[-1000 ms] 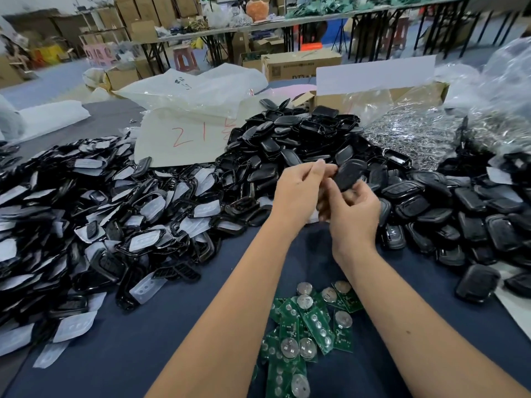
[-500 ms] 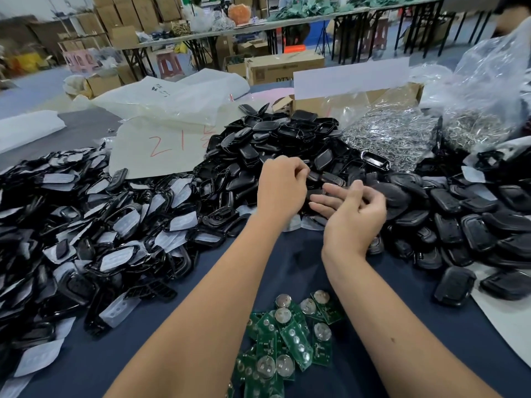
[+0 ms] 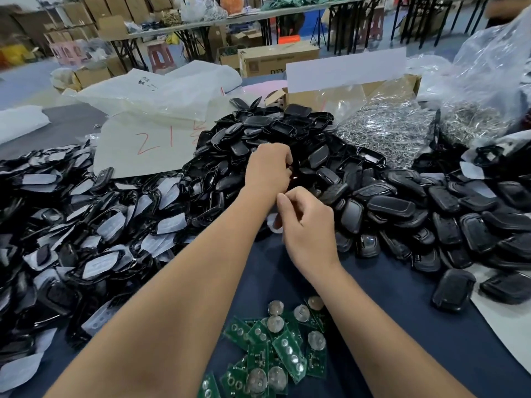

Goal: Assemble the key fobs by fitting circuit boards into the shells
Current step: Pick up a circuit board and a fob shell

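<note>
From the head camera, the left hand (image 3: pixel 265 168) reaches into the middle heap of black shells (image 3: pixel 287 145), its fingers curled down among them; whether they have closed on a shell cannot be told, since the fingertips are hidden behind the knuckles. The right hand (image 3: pixel 309 225) hovers just nearer, at the foot of that heap, fingers loosely bent with the thumb drawn toward the forefinger, and nothing can be seen between them. The green circuit boards (image 3: pixel 275 349), each with round silver cells, lie in a small cluster on the dark blue cloth (image 3: pixel 258 282) near the person, between the two forearms. A heap of shells with white film (image 3: pixel 86 219) fills the left, and closed-looking fobs (image 3: pixel 445 214) spread to the right. The step looks like picking a fresh shell: best take one lying hollow side up, lift it clear of its neighbours, then bring a board from the near cluster and seat it squarely before pressing.
</note>
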Demonstrator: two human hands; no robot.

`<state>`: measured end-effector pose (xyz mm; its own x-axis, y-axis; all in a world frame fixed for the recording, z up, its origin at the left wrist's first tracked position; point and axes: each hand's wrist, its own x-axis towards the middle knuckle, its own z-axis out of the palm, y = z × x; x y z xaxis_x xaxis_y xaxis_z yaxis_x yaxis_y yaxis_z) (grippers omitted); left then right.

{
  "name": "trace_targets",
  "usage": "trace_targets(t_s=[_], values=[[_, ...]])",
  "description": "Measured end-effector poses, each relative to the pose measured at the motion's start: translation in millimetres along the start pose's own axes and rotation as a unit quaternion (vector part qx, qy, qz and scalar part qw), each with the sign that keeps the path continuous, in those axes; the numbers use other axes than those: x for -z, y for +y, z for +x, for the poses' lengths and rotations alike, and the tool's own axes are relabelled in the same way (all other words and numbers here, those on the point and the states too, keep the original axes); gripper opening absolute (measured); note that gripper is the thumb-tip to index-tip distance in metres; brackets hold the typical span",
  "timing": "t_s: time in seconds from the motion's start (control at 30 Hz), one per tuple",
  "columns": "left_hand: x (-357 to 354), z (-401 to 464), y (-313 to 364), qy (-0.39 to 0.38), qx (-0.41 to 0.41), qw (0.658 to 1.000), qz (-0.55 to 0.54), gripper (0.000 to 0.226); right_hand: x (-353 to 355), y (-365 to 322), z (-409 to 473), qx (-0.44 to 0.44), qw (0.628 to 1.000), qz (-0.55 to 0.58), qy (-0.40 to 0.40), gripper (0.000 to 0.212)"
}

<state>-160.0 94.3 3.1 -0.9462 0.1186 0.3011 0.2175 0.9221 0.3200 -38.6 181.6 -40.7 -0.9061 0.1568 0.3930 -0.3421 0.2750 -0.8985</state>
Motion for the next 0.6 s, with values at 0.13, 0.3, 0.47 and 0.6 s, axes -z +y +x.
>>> trace_targets(t_s=[0.13,0.3,0.47,0.6], values=[[13,-4,-22,0.046,0.046,0.99,-0.127,0.017,2,-4,-2,0.022,0.987,-0.046,-0.15,0.037],[32,-18,-44,0.055,0.092,0.957,-0.27,0.036,-2,-15,-4,0.086,0.896,-0.184,-0.395,0.031],[48,-41,-43,0.033,0.204,0.858,-0.471,0.032,0,-26,-9,0.101,0.852,-0.157,-0.49,0.019],[56,-64,-52,0.072,0.231,0.787,-0.567,0.018,-14,-38,-27,0.127,0.829,-0.183,-0.514,0.049]])
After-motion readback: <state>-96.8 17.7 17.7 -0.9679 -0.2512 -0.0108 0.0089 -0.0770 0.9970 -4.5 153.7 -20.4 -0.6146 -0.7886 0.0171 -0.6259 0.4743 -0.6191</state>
